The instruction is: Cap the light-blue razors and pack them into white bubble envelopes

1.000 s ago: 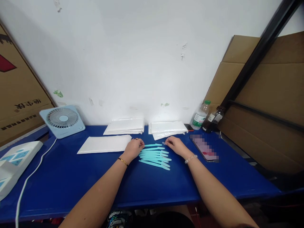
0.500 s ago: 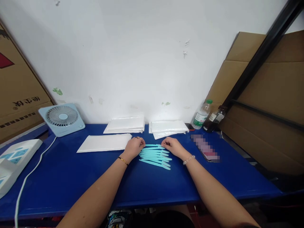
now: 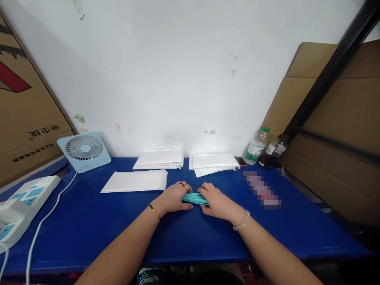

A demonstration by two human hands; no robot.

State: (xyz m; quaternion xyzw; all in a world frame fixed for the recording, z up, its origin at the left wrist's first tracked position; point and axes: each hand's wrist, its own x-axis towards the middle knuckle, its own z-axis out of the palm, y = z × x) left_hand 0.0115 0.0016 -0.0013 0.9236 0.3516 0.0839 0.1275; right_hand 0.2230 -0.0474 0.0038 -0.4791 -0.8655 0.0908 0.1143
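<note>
Fingers [image 3: 187,206] of the left hand [image 3: 174,198] at nine o'clock and right hand [image 3: 219,203] at three are gripping the turquoise stick bundle [image 3: 195,198] on the blue table [image 3: 192,239], seemingly light, stiff and slippery, hence calling for a hold near both ends.

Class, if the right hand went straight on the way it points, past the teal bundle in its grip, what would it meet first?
Probably the left hand, which holds the other end of the teal bundle; depth is hard to judge from this single view.
</note>
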